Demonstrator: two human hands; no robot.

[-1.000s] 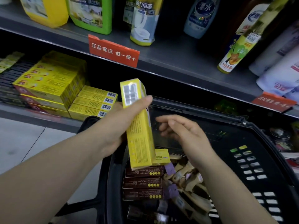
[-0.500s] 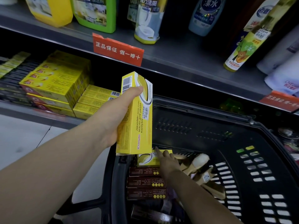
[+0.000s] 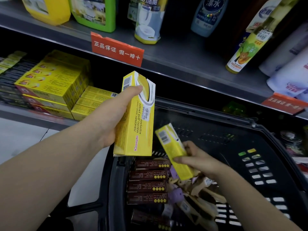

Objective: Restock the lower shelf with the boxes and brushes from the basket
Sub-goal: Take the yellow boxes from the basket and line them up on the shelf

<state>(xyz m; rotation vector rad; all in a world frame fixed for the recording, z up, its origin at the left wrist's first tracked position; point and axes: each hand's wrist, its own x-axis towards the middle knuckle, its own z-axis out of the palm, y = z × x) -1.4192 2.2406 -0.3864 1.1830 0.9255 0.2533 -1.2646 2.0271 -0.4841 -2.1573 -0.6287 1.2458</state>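
Left hand (image 3: 116, 112) clenched round tall yellow box (image 3: 138, 124), upright above basket (image 3: 216, 117) left rim, not yet on lower shelf (image 3: 16, 112) (thumb near barcode). Right hand (image 3: 198, 159) grasping slimmer yellow box (image 3: 173, 147), tilted, over basket interior. Beneath: brown boxes (image 3: 148, 174) in row, brushes (image 3: 203, 192) beside.

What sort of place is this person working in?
Most likely a shop, perhaps a supermarket's household aisle: metal shelving carries cleaner bottles, red shelf-edge tags and stacked yellow boxes on the lower shelf, with a black shopping basket of stock in front.
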